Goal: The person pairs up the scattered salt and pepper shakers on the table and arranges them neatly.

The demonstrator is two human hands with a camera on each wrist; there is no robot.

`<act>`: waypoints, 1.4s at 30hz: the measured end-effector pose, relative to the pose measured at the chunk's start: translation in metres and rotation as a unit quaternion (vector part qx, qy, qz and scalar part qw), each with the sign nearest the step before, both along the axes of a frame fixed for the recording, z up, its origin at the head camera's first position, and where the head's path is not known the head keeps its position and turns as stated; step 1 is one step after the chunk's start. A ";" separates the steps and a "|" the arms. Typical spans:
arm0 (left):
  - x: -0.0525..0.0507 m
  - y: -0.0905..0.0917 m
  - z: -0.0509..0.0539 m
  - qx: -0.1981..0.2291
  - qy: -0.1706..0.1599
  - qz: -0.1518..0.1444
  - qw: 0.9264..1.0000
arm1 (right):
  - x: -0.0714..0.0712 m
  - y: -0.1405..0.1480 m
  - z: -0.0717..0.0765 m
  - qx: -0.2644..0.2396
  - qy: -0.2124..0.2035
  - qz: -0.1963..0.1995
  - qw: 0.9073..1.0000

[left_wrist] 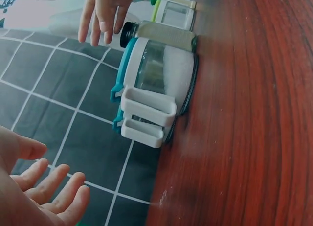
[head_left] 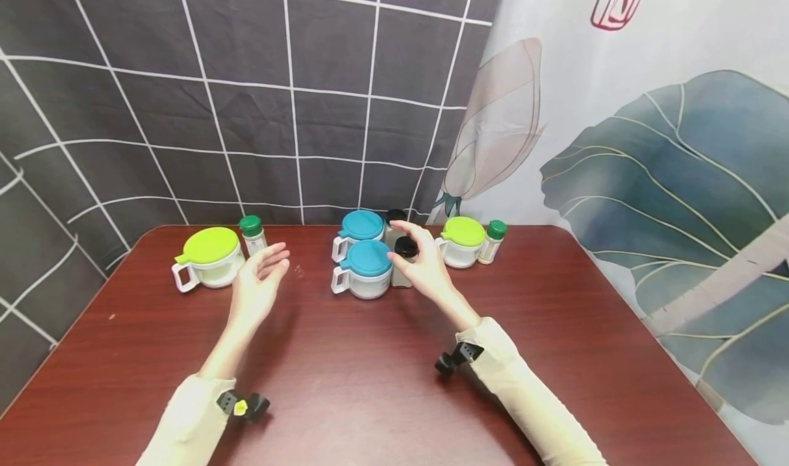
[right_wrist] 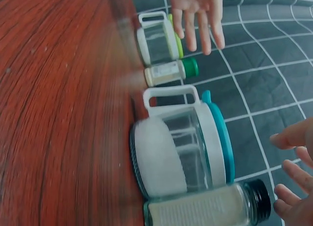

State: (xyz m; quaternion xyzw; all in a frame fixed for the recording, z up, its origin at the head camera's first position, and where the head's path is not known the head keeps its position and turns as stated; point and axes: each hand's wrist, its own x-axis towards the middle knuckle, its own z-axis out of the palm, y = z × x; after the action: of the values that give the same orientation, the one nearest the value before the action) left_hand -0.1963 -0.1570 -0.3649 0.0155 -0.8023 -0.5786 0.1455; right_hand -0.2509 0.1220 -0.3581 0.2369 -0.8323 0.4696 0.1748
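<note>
My right hand (head_left: 427, 266) hovers by a black-capped glass shaker (head_left: 402, 277), thumb and fingers apart and holding nothing; in the right wrist view a gap separates its fingers (right_wrist: 288, 172) from the black cap. Left of that shaker sit two blue-lidded seasoning jars (head_left: 368, 282), one behind the other, handles to the left. A white substance partly fills the front one. A second black-capped shaker (head_left: 394, 216) stands behind, partly hidden. My left hand (head_left: 255, 289) is raised with loosely bent fingers and nothing in it, near a green-capped shaker (head_left: 253, 233) and a lime-lidded jar (head_left: 212, 257).
Right of the middle group stand another lime-lidded jar (head_left: 462, 241) and a green-capped shaker (head_left: 491, 242). Everything stands toward the far edge of the reddish-brown wooden table (head_left: 345, 384). Behind hang a dark grid-patterned cloth (head_left: 333, 55) and a leaf-printed curtain (head_left: 653, 164).
</note>
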 end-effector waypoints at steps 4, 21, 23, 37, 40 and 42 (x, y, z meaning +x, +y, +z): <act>0.003 -0.005 0.001 0.008 0.007 0.000 1.000 | 0.000 -0.008 0.001 0.011 0.009 0.004 1.000; 0.013 -0.023 0.007 0.006 -0.001 0.033 0.999 | 0.004 -0.042 -0.002 0.001 0.017 0.043 0.999; 0.014 -0.024 0.007 0.003 0.000 0.040 0.999 | 0.004 -0.047 -0.003 0.005 0.020 0.047 0.999; 0.016 -0.042 0.004 0.018 -0.014 0.055 0.998 | -0.001 -0.079 -0.004 -0.008 0.021 0.094 0.995; 0.017 -0.045 0.003 0.014 -0.013 0.068 0.998 | -0.002 -0.084 -0.006 -0.022 0.007 0.105 0.994; 0.017 -0.047 0.003 0.010 -0.012 0.077 0.997 | -0.003 -0.088 -0.007 -0.029 0.002 0.112 0.993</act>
State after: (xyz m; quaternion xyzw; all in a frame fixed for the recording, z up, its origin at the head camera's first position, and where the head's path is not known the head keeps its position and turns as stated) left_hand -0.1796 -0.2040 -0.3622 0.0854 -0.7944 -0.5739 0.1796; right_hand -0.2534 0.0337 -0.3648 0.3244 -0.7862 0.5099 0.1291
